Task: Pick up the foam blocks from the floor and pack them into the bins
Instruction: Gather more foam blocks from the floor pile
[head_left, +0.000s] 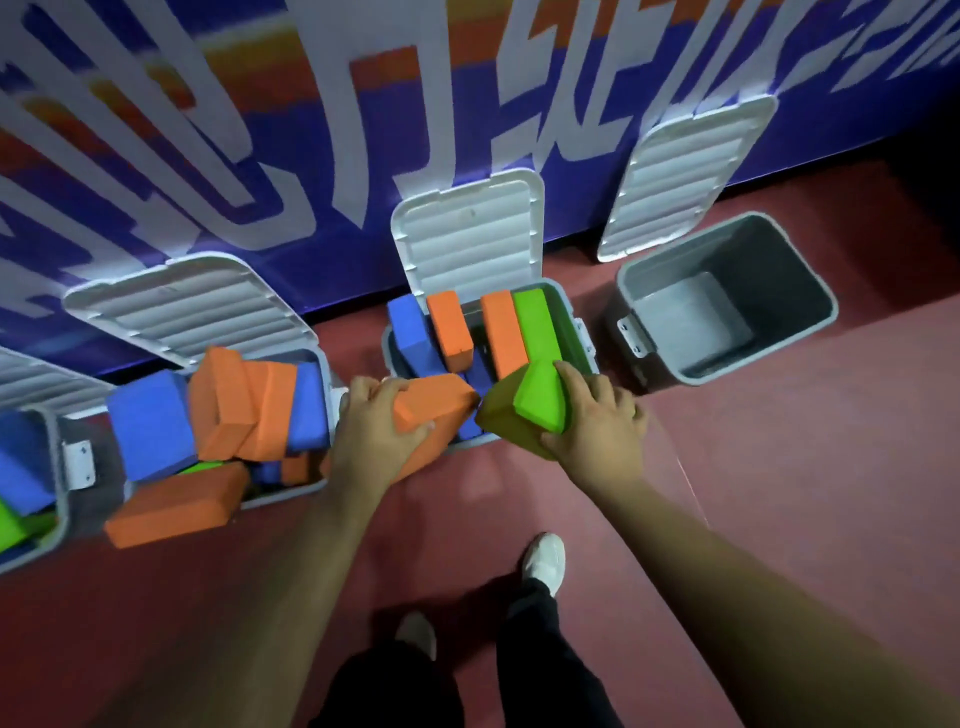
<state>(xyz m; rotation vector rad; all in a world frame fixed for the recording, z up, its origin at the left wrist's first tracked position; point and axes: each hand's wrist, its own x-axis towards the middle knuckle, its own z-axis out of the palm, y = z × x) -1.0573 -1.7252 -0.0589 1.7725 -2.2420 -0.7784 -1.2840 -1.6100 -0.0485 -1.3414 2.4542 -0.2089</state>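
**A:** Of the 4 grey bins seen along the wall, which was being filled?

**B:** The half-packed bin (581, 332), 3rd from the left. It sat between the overfull bin (283, 496) and the empty bin (779, 270). Inside it, 1 blue, 2 orange and 1 green block already stood on end.

**A:** Where were the 2 blocks in hand?

**B:** Both were off the floor (779, 467), at that bin's near rim. The orange block (431, 402) and the green block (537, 402) nearly touched each other.

**A:** How would that step go best?

**B:** Probably 1 block at a time. Each could be turned on end to match the standing row, then slid into the gap at the near side. Foam should give a little, so a firm push down would likely seat them. Dropped flat, they would waste room.

**A:** And the hands?

**B:** Both arms reached forward, palms down. The left hand (369, 421) clamped the orange block from its near-left end, thumb on the near face. The right hand (597, 421) wrapped the green block from the right, fingers curled over its top.
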